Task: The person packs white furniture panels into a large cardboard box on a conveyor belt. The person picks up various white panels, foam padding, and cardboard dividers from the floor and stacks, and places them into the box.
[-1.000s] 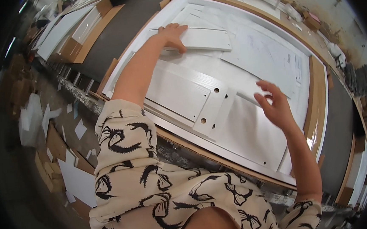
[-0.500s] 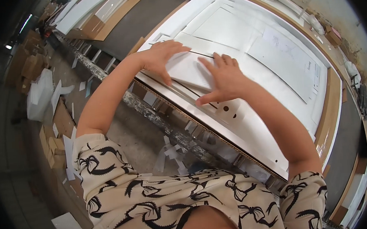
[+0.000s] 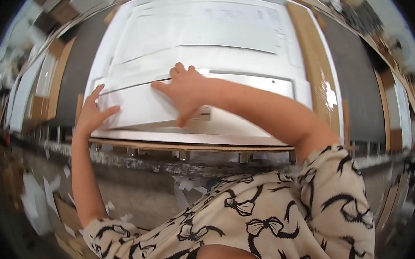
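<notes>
We have both hands on a long white board (image 3: 138,106) lying near the front edge of a flat carton packed with white pieces. Our left hand (image 3: 92,114) is at the board's left end, thumb and fingers spread wide, the thumb lying over its top face. Our right hand (image 3: 189,92) rests palm down toward its other end, fingers fanned apart; we cannot tell how firmly either hand grips. Under our right forearm lies another white panel (image 3: 282,87) with a small dark hole near its far corner. Farther back in the carton, a wide pale panel (image 3: 200,26) sits flat, its upper right part blurred. A pale lining (image 3: 227,138) runs along the front, and a shiny brown strip (image 3: 314,54) stands at the right side. Dark table tops (image 3: 358,85) reach out on both sides, and paper scraps (image 3: 185,192) litter the floor below, beyond our bow-patterned shirt (image 3: 273,240).
</notes>
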